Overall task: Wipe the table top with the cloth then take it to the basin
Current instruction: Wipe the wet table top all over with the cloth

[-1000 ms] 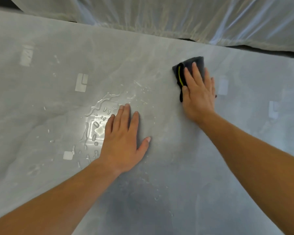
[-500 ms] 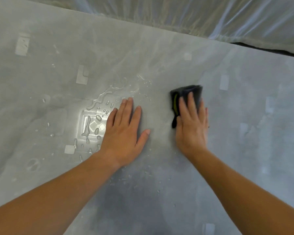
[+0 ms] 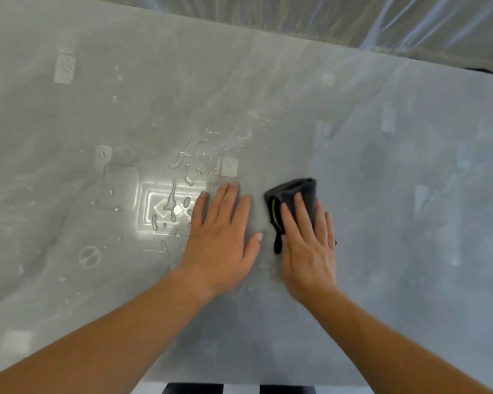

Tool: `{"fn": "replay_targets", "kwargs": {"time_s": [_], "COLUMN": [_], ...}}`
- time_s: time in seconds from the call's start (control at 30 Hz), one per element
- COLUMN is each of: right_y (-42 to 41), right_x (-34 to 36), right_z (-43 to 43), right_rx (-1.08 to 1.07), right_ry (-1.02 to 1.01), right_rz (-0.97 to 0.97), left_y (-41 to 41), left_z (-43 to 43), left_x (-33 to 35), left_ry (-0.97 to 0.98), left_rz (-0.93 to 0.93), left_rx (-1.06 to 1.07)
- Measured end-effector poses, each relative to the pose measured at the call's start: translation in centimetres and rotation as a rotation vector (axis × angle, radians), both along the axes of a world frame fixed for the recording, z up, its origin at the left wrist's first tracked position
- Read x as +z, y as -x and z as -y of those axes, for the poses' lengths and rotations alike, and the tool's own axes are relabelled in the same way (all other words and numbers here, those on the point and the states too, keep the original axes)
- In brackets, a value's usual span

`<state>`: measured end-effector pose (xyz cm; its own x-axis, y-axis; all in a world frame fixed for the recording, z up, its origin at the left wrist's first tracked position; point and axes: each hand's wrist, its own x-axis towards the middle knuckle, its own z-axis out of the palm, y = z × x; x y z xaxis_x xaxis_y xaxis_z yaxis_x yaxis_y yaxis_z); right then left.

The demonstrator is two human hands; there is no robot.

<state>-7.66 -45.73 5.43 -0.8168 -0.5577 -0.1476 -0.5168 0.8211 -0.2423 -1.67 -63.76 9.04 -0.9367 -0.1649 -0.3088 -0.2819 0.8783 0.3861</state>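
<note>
A folded dark grey cloth with a yellow stripe lies on the grey table top. My right hand presses flat on the cloth with straight fingers, covering its near half. My left hand rests flat on the table just left of the cloth, fingers straight, thumb close to the cloth's left edge. Water drops and a small puddle sit on the table left of my left hand, under a bright reflection.
Clear plastic sheeting hangs beyond the table's far edge. The near table edge runs along the bottom, with a black and white floor pattern below it. No basin is in view.
My right hand has slid the cloth toward me and to the left, from the far right of the table to right beside my left hand. My left hand has stayed pressed on the table.
</note>
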Motion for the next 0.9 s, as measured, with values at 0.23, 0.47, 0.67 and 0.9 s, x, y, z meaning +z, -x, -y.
{"fn": "replay_targets", "kwargs": {"time_s": [0.23, 0.47, 0.67, 0.9], "right_y": [4.2, -4.6, 1.5, -8.9], "right_x": [-0.1, -0.1, 0.0, -0.2], "right_z": [-1.9, -1.8, -4.2, -4.7], "right_rx": [-0.097, 0.029, -0.225, 0.152], "right_ry": [0.023, 0.013, 0.027, 0.004], "right_rz": [0.004, 0.03, 0.043, 0.053], "left_y": [-2.6, -2.7, -3.2, -10.7], "left_z": [0.8, 0.6, 1.2, -2.9], "left_x": [-0.8, -1.4, -1.6, -0.2], "left_ry": [0.064, 0.114, 0.084, 0.045], "left_rz": [0.073, 0.036, 0.0, -0.013], "left_rx": [-0.09, -0.087, -0.072, 0.017]}}
